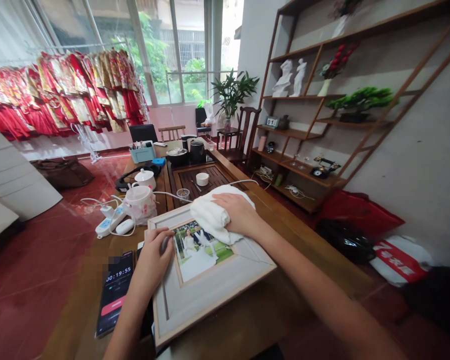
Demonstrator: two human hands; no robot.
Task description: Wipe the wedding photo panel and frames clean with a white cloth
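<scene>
A picture frame (206, 312) with a pale wide border lies tilted toward me on the wooden table. Set in its middle is a photo (199, 250) of two people in wedding clothes on grass. My left hand (155, 257) holds the frame by its left side, fingers bent over the border beside the photo. Pressed on the frame's upper right is a bunched white cloth (210, 212), gripped under my right hand (240, 212). The cloth covers the upper right corner and touches the photo's upper edge. My right fingertips rest on top of the cloth.
A phone (116, 290) showing a timer lies left of the frame. Beyond it are a power strip (110, 222), a bagged cup (140, 202), a white lidded pot (145, 178) and a tea tray (183, 175). A cable runs behind the frame. Shelves (322, 125) stand at right.
</scene>
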